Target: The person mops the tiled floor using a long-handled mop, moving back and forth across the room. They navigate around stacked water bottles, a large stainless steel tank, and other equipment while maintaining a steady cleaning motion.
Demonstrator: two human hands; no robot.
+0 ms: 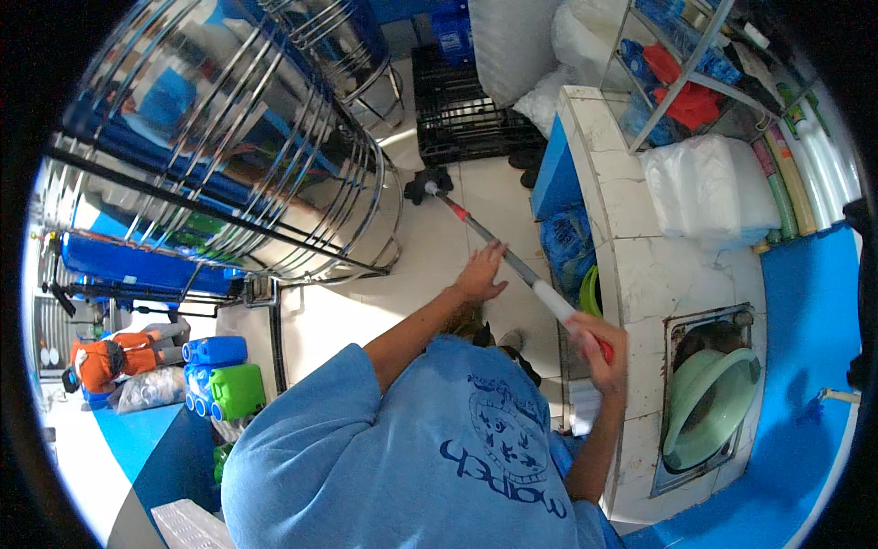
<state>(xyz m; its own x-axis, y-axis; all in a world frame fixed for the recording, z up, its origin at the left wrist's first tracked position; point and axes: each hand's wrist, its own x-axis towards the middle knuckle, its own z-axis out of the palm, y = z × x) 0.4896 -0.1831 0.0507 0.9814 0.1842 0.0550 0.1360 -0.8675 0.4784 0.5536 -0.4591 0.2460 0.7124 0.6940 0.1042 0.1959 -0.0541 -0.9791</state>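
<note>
A mop with a grey-and-white pole (pixel 527 272) slants across the tiled floor (pixel 411 288) before me. Its black mop head (pixel 429 185) rests on the tiles beside the round steel tank's base. My right hand (pixel 601 351) is shut around the upper end of the pole, near its red tip. Farther down, my left hand (pixel 479 274) has its fingers spread, with the fingertips at the middle of the pole. It does not wrap around it.
Steel tanks (pixel 226 130) in tubular frames stand left, a black plastic pallet (pixel 473 130) ahead. Along the right runs a tiled counter (pixel 679 274) bearing plastic bags (pixel 706 192) and a sink with a green basin (pixel 706 405). A person in orange (pixel 123 357) is near jugs (pixel 236 391).
</note>
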